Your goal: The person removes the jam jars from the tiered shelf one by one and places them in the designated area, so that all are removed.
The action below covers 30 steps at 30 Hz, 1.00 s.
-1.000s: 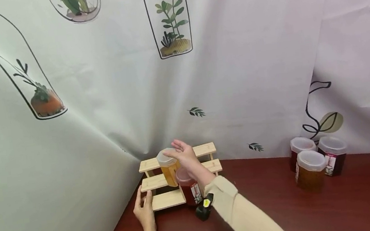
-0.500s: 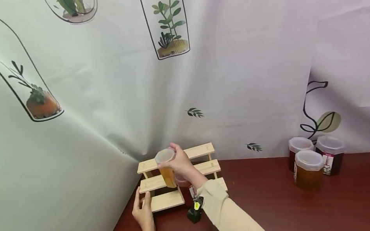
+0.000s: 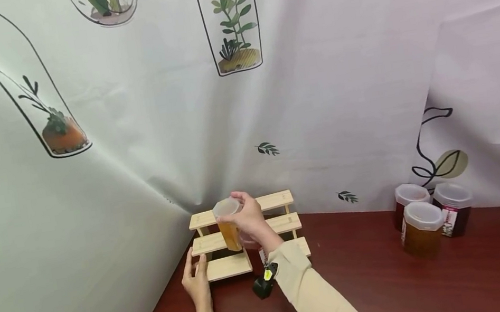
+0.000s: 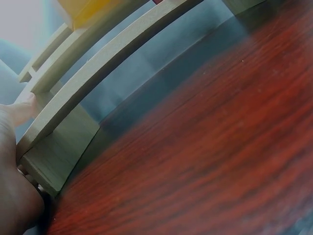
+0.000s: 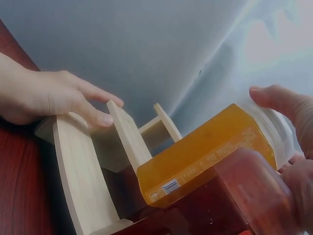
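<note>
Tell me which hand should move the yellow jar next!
Probably the right hand: it grips the yellow jar by its lid. The left hand holds the wooden rack at its left end.

Dark red wood-grain table [image 3: 368, 283]. Three-tier pale wood rack [image 3: 228, 268] on it, back left. Red jar [image 5: 195, 210] on the rack's lowest tier; yellow jar [image 3: 230, 236] at the middle tier, contact unclear. Back right of table: brown jar [image 3: 421, 230] in front, two dark jars [image 3: 454, 210] just behind.

Tiered rack [image 3: 227, 268] on surface [image 3: 355, 290], left of three jars [image 3: 423, 216]; held jar [image 3: 229, 235] at middle tier [image 3: 207, 244], second jar [image 5: 215, 200] before it; backdrop [image 3: 344, 110] behind.
</note>
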Each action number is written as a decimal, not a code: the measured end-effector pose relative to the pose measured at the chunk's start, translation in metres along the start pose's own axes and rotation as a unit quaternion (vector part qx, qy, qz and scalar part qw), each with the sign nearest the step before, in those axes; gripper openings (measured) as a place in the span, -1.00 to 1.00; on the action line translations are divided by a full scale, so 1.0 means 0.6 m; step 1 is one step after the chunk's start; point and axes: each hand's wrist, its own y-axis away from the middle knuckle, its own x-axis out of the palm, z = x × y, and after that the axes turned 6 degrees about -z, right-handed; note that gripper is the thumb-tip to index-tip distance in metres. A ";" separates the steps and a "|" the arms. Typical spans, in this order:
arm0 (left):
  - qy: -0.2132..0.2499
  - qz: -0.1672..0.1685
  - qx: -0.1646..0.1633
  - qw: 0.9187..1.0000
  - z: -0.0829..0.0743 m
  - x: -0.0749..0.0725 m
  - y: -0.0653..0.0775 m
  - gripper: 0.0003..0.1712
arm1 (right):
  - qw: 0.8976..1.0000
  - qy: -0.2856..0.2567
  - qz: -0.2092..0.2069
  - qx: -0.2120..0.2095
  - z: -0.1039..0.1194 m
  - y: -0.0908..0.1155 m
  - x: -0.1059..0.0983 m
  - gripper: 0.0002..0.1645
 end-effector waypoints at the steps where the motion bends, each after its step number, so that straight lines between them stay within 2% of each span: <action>1: 0.002 0.000 -0.001 1.000 0.002 0.000 -0.001 -0.47 | 1.000 -0.006 -0.002 -0.002 0.000 0.001 -0.001 -0.11; 9: -0.008 -0.017 -0.018 1.000 0.063 -0.011 -0.005 -0.45 | 0.999 -0.033 -0.015 -0.024 -0.011 0.012 0.000 -0.12; 14: -0.007 -0.007 -0.022 1.000 0.072 -0.013 0.006 -0.45 | 0.996 -0.063 -0.035 -0.049 0.002 0.011 -0.021 -0.10; 19: -0.008 0.014 -0.037 0.999 0.060 -0.007 0.013 -0.45 | 0.992 -0.079 -0.061 -0.071 0.054 -0.008 -0.089 -0.04; 21: -0.016 0.015 -0.032 0.999 0.058 -0.004 0.010 -0.45 | 0.990 -0.085 -0.076 -0.085 0.079 -0.017 -0.123 -0.03; 26: -0.027 0.009 -0.012 1.000 0.059 0.001 -0.010 -0.45 | 0.983 -0.077 -0.123 -0.116 0.129 -0.030 -0.220 -0.05; 30: -0.010 0.009 -0.008 1.000 0.050 0.002 -0.029 -0.45 | 0.974 -0.074 -0.170 -0.130 0.152 -0.023 -0.302 -0.08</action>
